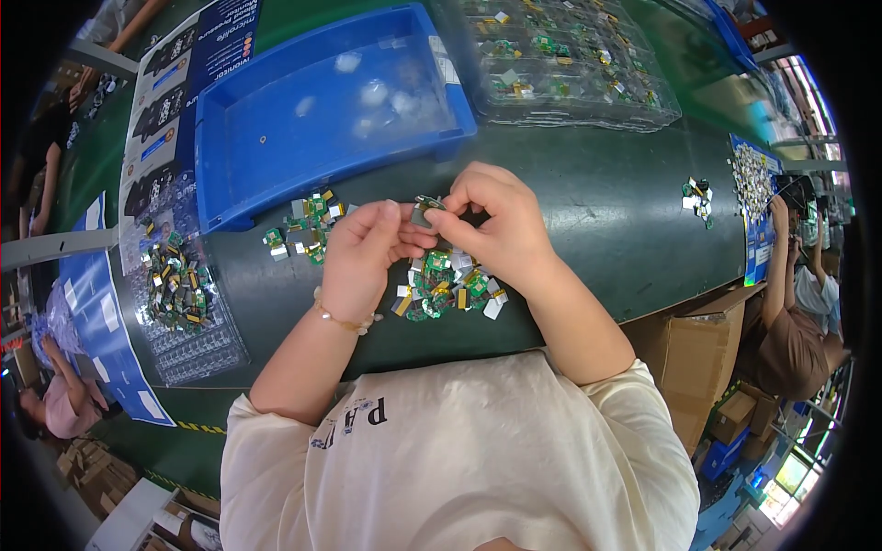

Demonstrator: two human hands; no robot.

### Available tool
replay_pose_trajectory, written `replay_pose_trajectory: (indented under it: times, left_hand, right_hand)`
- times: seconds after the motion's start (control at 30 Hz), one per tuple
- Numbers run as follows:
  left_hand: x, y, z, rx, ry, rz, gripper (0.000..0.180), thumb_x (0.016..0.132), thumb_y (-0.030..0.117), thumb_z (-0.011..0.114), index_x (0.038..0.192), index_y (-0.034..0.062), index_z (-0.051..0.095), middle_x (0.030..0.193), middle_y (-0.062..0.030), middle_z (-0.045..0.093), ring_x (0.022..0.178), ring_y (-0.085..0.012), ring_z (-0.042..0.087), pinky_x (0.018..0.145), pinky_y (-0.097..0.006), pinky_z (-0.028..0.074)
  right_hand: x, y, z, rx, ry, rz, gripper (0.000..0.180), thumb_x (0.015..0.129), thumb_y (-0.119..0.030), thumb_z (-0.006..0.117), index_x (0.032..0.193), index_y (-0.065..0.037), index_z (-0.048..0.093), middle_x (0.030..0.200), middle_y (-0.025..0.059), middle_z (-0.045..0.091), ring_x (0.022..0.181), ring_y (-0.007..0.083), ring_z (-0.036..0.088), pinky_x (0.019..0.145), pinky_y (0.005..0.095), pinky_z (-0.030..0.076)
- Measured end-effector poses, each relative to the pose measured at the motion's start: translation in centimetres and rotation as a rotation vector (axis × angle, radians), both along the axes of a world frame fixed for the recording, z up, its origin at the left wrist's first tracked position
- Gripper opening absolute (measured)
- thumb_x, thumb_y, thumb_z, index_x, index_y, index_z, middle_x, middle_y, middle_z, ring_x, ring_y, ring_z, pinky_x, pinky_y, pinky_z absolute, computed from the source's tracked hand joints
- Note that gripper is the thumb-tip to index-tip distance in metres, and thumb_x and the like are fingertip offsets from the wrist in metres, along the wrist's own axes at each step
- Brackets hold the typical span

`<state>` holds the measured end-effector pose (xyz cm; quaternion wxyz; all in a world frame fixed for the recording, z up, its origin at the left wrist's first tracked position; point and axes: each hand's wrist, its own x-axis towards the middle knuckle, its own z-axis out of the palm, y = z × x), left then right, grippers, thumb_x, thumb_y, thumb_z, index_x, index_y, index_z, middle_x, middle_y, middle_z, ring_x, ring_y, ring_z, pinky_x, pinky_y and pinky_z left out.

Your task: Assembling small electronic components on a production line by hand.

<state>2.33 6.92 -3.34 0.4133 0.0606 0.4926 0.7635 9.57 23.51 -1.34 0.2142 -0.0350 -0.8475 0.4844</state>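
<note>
Right hand [501, 220]: clamped, thumb against finger, on a small circuit module [424, 213].
Small circuit module: grey-faced; at scene centre, held up over the green desk [606, 197], between both hands.
Left hand [361, 246]: just beside the module, thumb and fingers curled toward it; cannot tell whether gripping it too. Beaded bracelet [340, 319] around the wrist.
Near heap [443, 278]: loose green boards with silver and yellow parts; on the desk, just below the hands.
Left cluster [308, 241]: similar parts, lying between left hand and blue bin.
Blue bin [340, 169]: large, rectangular, shallow; far left of the hands, pale patches inside, too unclear to identify.
Stack of clear trays [588, 119]: far, right of the bin; many similar boards in the compartments.
Clear tray [197, 354]: at left, bearing another pile of boards [175, 285].
Right cluster [700, 204]: few boards, well apart from the hands.
Pale pieces [753, 179]: heaped on a blue sheet [755, 264], farther right.
Cardboard box [703, 354]: near right, beside the desk.
</note>
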Motion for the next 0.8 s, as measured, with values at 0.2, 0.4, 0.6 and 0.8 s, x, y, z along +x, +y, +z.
replay_pose_trajectory:
  times: [0.2, 0.4, 0.6, 0.8]
  left_hand:
    - [0.5, -0.1, 0.4, -0.082, 0.338, 0.046, 0.01, 0.086, 0.0, 0.06, 0.096, -0.0023, 0.061, 0.089, -0.0092, 0.066, 0.073, -0.0115, 0.062, 0.065, -0.022, 0.051]
    - [0.7, -0.4, -0.2, -0.037, 0.474, 0.087, 0.01, 0.084, -0.001, 0.061, 0.094, -0.0024, 0.062, 0.086, -0.0078, 0.066, 0.069, -0.0098, 0.061, 0.062, -0.02, 0.05]
    - [-0.1, 0.0, 0.6, -0.168, 0.353, -0.036, 0.013, 0.09, 0.009, 0.056, 0.096, -0.0009, 0.063, 0.088, -0.008, 0.066, 0.069, -0.0101, 0.062, 0.061, -0.02, 0.048]
    - [-0.2, 0.0, 0.0, 0.097, -0.002, 0.008, 0.018, 0.091, 0.01, 0.055, 0.104, -0.0016, 0.06, 0.092, -0.0091, 0.066, 0.076, -0.0136, 0.064, 0.065, -0.022, 0.05]
  right_hand:
    - [0.0, -0.1, 0.4, -0.095, -0.072, 0.018, 0.019, 0.072, -0.008, 0.074, 0.068, -0.003, 0.055, 0.069, 0.0012, 0.052, 0.058, 0.0083, 0.047, 0.05, 0.0221, 0.037]
    - [0.2, -0.4, 0.8, -0.41, -0.37, 0.038, 0.015, 0.074, -0.009, 0.072, 0.078, -0.002, 0.06, 0.069, 0.0, 0.051, 0.054, 0.0066, 0.042, 0.049, 0.0228, 0.035]
    - [0.1, 0.2, 0.6, -0.057, -0.191, -0.03, 0.016, 0.073, -0.009, 0.072, 0.083, -0.004, 0.061, 0.071, 0.001, 0.055, 0.058, 0.0085, 0.045, 0.051, 0.023, 0.038]
    - [-0.3, -0.1, 0.3, 0.241, 0.248, -0.094, 0.016, 0.066, -0.009, 0.075, 0.077, -0.009, 0.063, 0.074, 0.0032, 0.059, 0.064, 0.019, 0.055, 0.059, 0.0302, 0.043]
